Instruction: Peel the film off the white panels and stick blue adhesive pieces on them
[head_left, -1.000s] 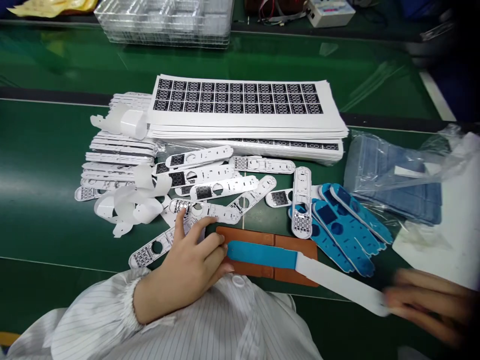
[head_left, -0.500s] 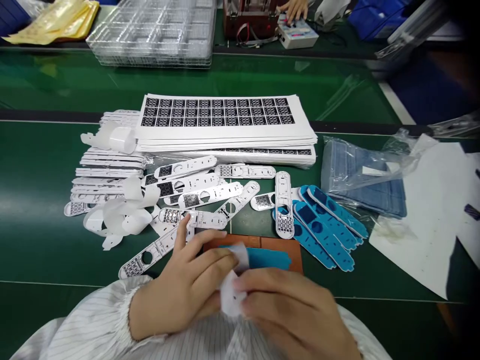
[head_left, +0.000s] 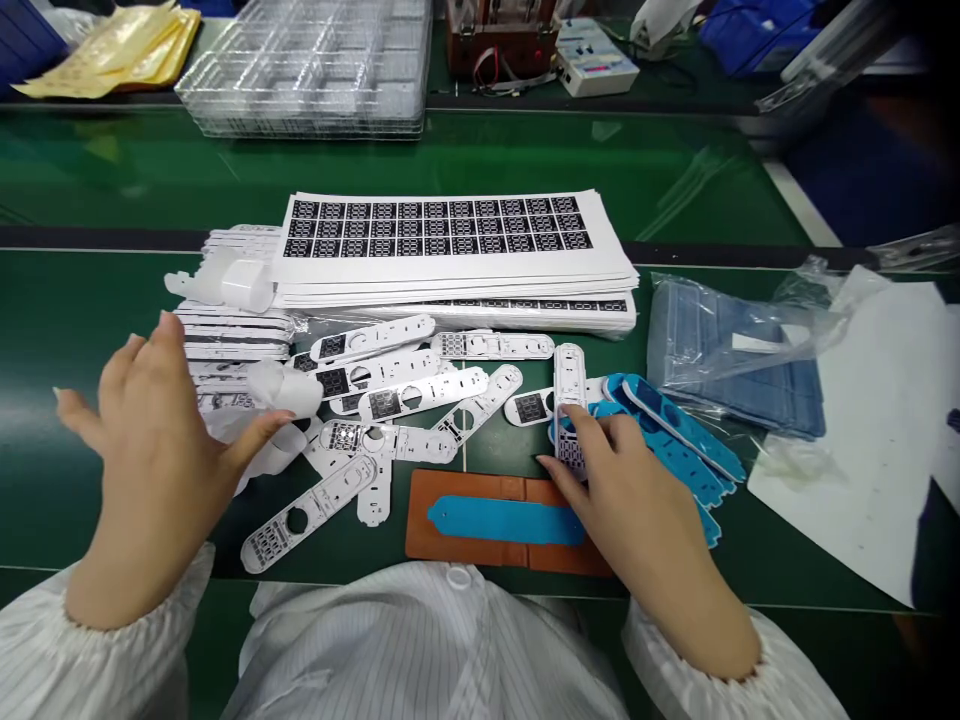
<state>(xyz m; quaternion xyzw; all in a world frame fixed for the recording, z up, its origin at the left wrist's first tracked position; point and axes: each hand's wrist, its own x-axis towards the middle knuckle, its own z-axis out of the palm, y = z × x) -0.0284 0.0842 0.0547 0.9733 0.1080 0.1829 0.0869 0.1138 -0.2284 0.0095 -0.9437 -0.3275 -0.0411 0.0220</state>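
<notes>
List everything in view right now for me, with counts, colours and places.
Packets: several, yellow, far left
Tray stack: one, clear, far left-centre
Device: one, brown, far centre
Box: one, white, beside it
Printed sheets: stacked, black-and-white, centre
Printed strips: many, white, centre-left
Curled pieces: several, white, left
Blue strips: several, centre-right
Pad: one, brown, near centre, blue strip on top
Bag: one, clear, blue-grey contents, right
Paper: white, right
Left hand: one, open, left
Right hand: one, at printed strips

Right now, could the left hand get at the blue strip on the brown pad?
Probably yes. The left hand looks open, and nothing covers the left end of the blue strip. The white pieces between them lie low; the right hand is by the strip's right end.
</notes>
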